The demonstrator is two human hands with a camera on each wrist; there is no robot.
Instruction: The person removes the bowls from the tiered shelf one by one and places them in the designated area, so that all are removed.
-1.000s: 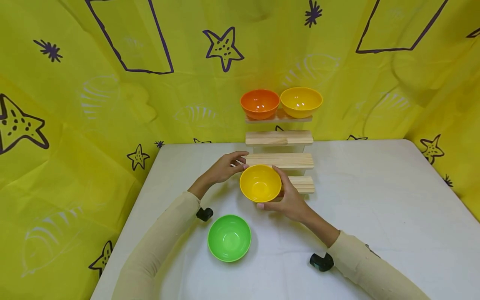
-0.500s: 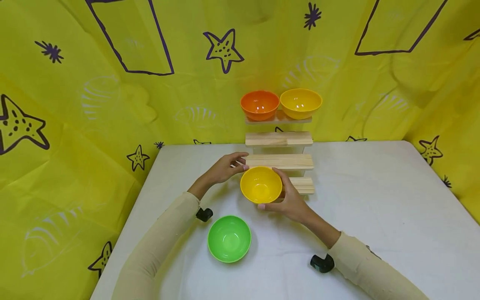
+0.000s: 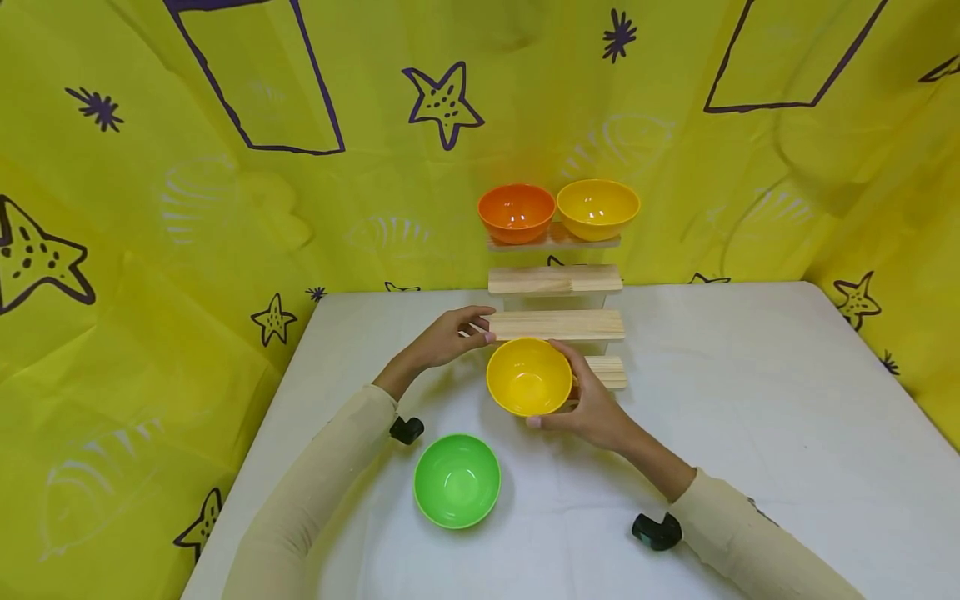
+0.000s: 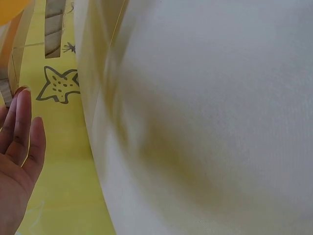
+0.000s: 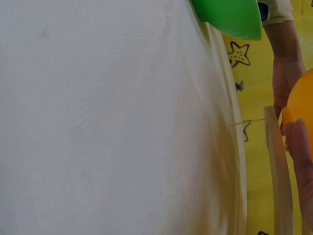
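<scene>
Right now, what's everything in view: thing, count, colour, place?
White-clothed table: 1, white, centre
Patterned sheet backdrop: 1, yellow, behind the table
Four-tier wooden rack: 1, pale, on the table
Orange round bowl: 1, orange, top tier, left
Shelved yellow round bowl: 1, yellow, top tier, right
Held yellow round bowl: 1, yellow, before the lower tiers
Green round bowl: 1, green, on the table, near side
Wrist devices: 2, black, at the cuffs
Long sleeves: 2, beige, both arms
Left hand: 1, at the rack's left end
Right hand: 1, around the held bowl

Curtained tabletop booth, yellow starfish-print sheeting (image 3: 367, 192) around, white-covered table (image 3: 750, 400)
</scene>
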